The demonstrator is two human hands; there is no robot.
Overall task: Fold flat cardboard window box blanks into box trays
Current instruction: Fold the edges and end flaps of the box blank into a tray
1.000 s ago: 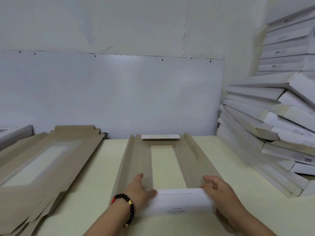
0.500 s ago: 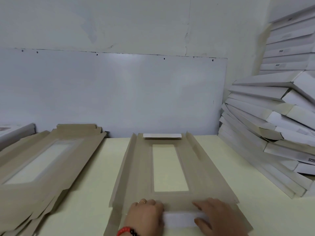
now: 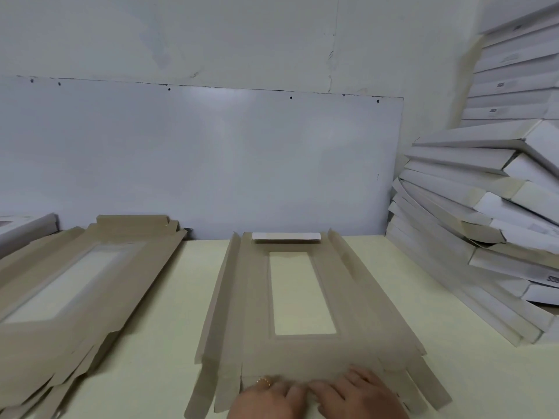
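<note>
**Cardboard blank pressed flat at its near flap**

Cardboard lies mid-frame on the pale desk: the window box blank, side flaps half raised. At the bottom edge the left hand and right hand press with flat, spread fingers, probably creasing the near flap. Wrists are cut off; motion blur hides the fold itself.
</note>
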